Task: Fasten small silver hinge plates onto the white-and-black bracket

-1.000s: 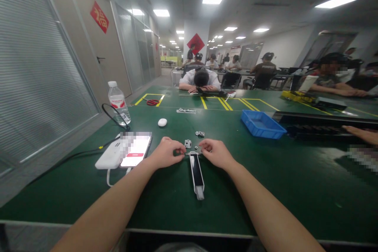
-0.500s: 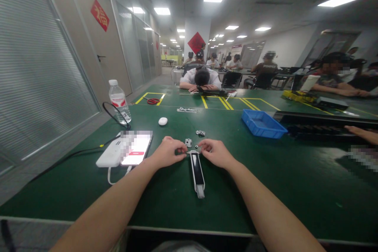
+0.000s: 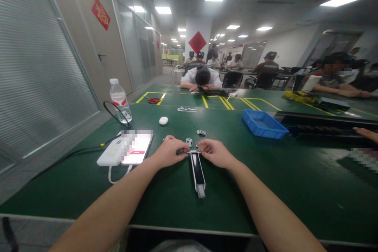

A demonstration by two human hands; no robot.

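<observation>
Two hands: both yours, meeting at the far end of the black bar.
Left hand: narrow pinch on the left end of the small metal piece.
Right hand: narrow pinch on its right end.
Black bar: flat on the green table, running lengthwise toward you between your forearms.
Near bracket: just beyond your fingertips.
Far bracket: a little farther out.
Left side: phone just beside the white power bank; water bottle behind.
Right side: blue tray, well apart; co-worker's hand at the frame edge.
</observation>
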